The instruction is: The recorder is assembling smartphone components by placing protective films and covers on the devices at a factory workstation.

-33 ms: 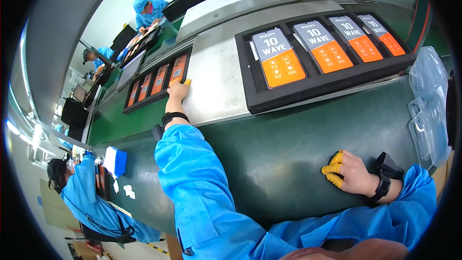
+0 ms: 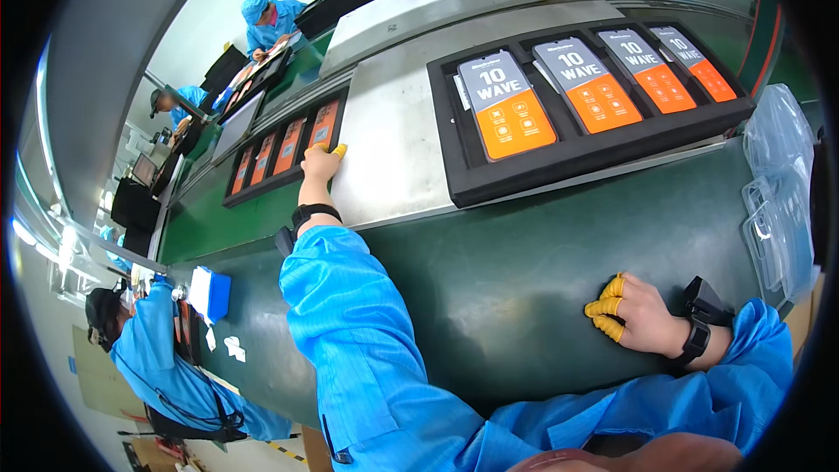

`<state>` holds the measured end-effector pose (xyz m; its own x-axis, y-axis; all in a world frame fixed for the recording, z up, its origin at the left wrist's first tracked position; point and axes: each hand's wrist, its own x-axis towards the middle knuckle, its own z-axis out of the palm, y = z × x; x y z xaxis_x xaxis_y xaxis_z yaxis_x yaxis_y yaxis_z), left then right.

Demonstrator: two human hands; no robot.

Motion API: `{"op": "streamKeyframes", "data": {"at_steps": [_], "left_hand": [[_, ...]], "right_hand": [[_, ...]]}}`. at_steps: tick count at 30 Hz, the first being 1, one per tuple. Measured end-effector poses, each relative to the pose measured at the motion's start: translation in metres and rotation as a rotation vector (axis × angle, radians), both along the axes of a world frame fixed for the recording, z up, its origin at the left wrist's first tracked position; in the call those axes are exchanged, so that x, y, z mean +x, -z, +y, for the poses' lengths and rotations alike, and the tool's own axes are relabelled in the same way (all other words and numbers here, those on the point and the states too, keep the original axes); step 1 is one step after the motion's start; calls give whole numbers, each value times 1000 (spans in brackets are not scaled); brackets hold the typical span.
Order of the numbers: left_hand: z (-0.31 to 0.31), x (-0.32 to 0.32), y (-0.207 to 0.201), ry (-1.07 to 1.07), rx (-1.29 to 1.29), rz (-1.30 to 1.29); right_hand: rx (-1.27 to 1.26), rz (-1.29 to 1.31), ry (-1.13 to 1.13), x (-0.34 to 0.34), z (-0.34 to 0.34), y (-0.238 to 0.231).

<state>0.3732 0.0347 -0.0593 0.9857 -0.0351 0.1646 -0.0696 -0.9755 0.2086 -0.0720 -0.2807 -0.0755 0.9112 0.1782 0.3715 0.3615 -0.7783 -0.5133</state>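
Note:
My left hand (image 2: 321, 162), with yellow finger covers, is closed on the near right corner of a black tray (image 2: 284, 179) on the left. That tray holds several phones (image 2: 289, 150) with orange faces, set in slots. My right hand (image 2: 640, 315), also in yellow finger covers, lies on the green tabletop (image 2: 489, 297) at the right. Its fingers are loosely bent and a little apart, with nothing visible in them. Beyond it, a larger black tray (image 2: 594, 153) holds several phones (image 2: 505, 105) with grey and orange front films, resting on a metal plate (image 2: 389, 140).
Clear plastic trays (image 2: 778, 210) stand at the right edge. A blue box with white tissue (image 2: 210, 295) and white scraps (image 2: 234, 349) lie at the left. One co-worker (image 2: 162, 350) sits at lower left; others (image 2: 266, 22) work farther along the line. More black trays (image 2: 350, 2) stand at the back.
My left hand has shifted very slightly to the left at the tray's corner. Everything else looks the same.

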Motion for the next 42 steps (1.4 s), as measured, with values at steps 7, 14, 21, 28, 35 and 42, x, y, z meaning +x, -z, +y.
{"op": "streamKeyframes", "data": {"at_steps": [7, 14, 21, 28, 35, 42], "left_hand": [[55, -17, -15, -38, -378, -42], [92, -116, -74, 9, -584, -107], [64, -322, -87, 196, -572, 15], [-13, -484, -35, 108, -687, 28], [-111, -524, 4, 436, -299, -119], [-184, -544, -13, 613, -945, 143]], "right_hand": [[6, -39, -18, 6, 2, 2], [49, -60, -37, 6, 2, 1], [69, -58, -22, 1, -3, 8], [673, 55, -42, 0, 4, 10], [1104, 84, -101, -90, 3, -29], [1457, 177, -153, -166, -32, -34]]}}
